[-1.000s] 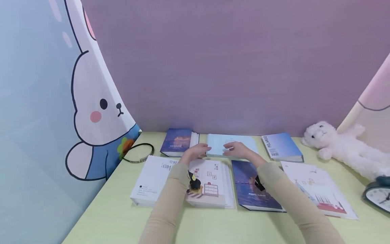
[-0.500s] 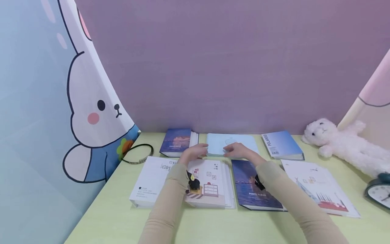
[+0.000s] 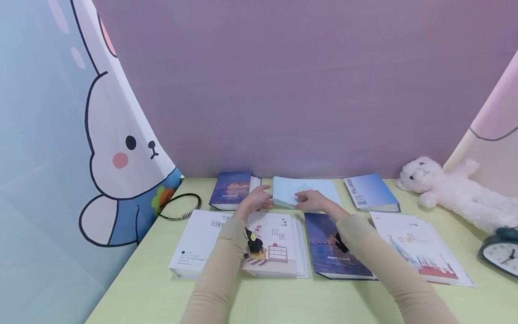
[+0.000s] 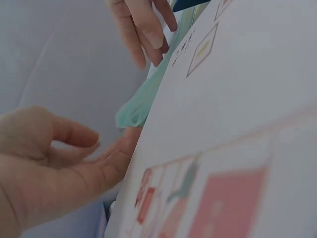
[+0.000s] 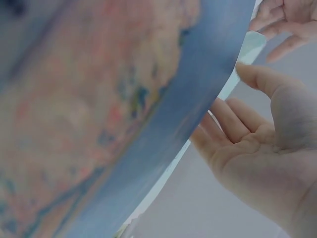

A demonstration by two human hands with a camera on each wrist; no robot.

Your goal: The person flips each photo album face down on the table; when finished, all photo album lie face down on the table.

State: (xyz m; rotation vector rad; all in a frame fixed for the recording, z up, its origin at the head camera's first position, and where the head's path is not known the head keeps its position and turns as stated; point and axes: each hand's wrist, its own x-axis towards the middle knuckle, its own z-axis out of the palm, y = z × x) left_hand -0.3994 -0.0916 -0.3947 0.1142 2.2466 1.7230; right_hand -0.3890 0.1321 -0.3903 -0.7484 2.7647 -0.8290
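Note:
A light blue album [image 3: 283, 189] lies in the middle of the back row in the head view. My left hand [image 3: 256, 199] is at its left front corner, fingers spread and loosely bent, thumb apart from them. In the left wrist view, the fingertips of the left hand [image 4: 64, 163] are right at the album's pale green-blue corner [image 4: 138, 106]. My right hand [image 3: 313, 200] rests over the front part of the album, fingers lying on its cover. In the right wrist view, the right hand's fingers [image 5: 230, 121] are partly hidden behind a nearer blue-edged cover [image 5: 198, 64].
Front row: a white book [image 3: 194, 243], an illustrated white album [image 3: 279, 238], a dark blue photo album [image 3: 323, 252] and another white album [image 3: 421, 247]. Behind lie a sunset-cover album [image 3: 230, 189] and a blue Polaroid album [image 3: 374, 191]. A headband [image 3: 178, 218], plush toy [image 3: 445, 193] and clock [image 3: 502, 254] flank them.
My left hand has moved slightly left, off the album's edge, and its fingers have spread. The right hand stays over the album. The head view has shifted a little.

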